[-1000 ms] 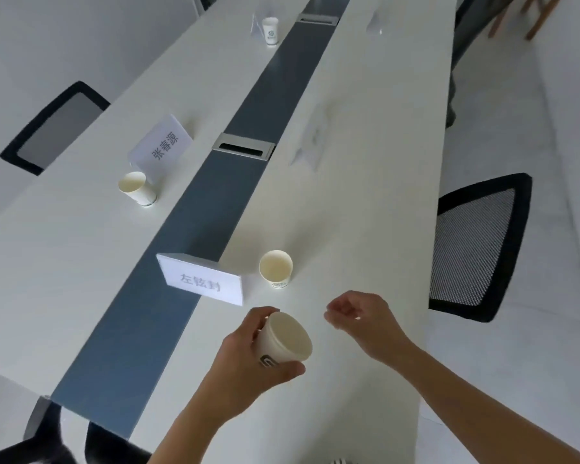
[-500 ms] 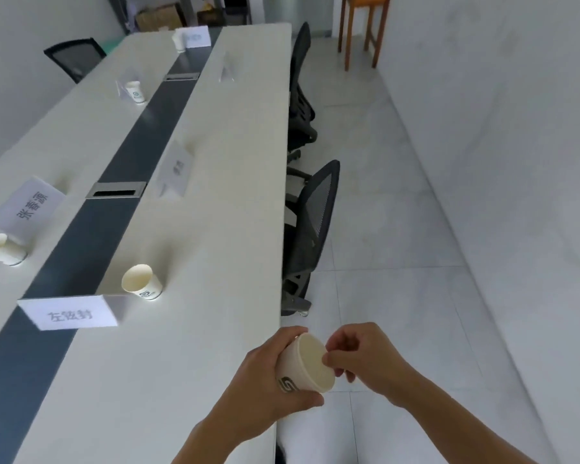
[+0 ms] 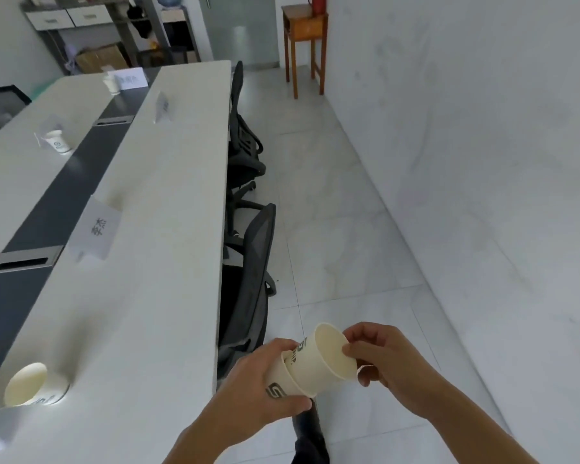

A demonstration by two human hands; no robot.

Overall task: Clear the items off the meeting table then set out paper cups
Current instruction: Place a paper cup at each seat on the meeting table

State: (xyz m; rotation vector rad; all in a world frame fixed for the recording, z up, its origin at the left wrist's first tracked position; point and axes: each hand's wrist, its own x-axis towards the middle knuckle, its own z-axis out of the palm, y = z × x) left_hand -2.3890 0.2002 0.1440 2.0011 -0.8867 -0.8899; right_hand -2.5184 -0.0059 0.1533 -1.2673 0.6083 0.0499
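My left hand (image 3: 258,386) grips a stack of white paper cups (image 3: 283,383) from below, off the right edge of the long white meeting table (image 3: 168,229). My right hand (image 3: 382,360) pinches the rim of the top cup (image 3: 329,356), which sits partly drawn out of the stack. One paper cup (image 3: 31,385) stands on the table at the near left. Another cup (image 3: 58,144) stands on the table's far side, and a third (image 3: 111,83) near the far end.
White name cards stand on the table, one (image 3: 98,229) near the middle and one (image 3: 163,107) farther on. Black mesh chairs (image 3: 248,262) line the table's right edge. A wooden stool (image 3: 303,45) stands by the far wall; tiled floor (image 3: 365,229) stretches to the right.
The view has swung right and along the table. My right hand came to the stack, took the top cup's rim and has drawn it partly out. Both hands now hang over the floor.
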